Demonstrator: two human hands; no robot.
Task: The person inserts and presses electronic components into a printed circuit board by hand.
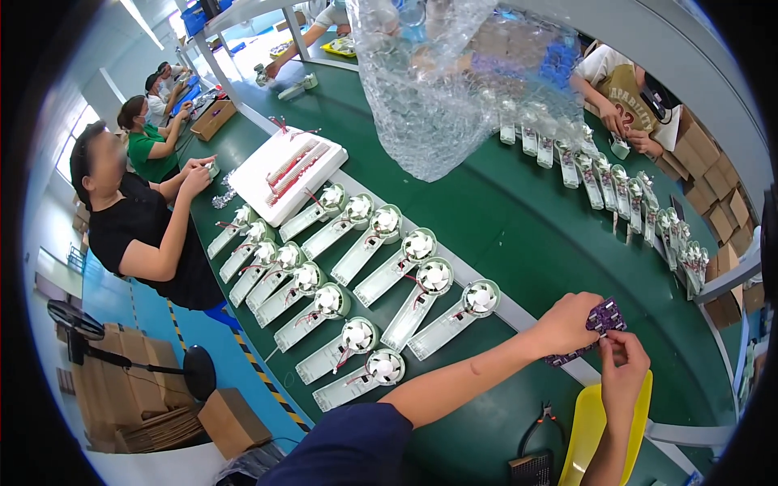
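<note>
My left hand [567,322] is closed around a purple circuit board [606,316] dotted with small pale parts. The fingers of my right hand [624,356] pinch together at the board's lower edge; whether they hold a small piece of it is hidden. More purple board [567,356] shows beneath my left wrist, near the table's grey strip. Left of my forearm lie rows of pale green handheld fan halves [478,298], each with a white impeller and several with red wires. A yellow tray [583,421] stands under my right forearm.
Pliers [545,417] lie left of the tray. A white foam tray [292,174] holds red-wired parts. Bubble wrap [429,105] hangs over the green table [502,235]. More fan halves [620,190] line the far side, where a person works. Other people [154,211] sit at left.
</note>
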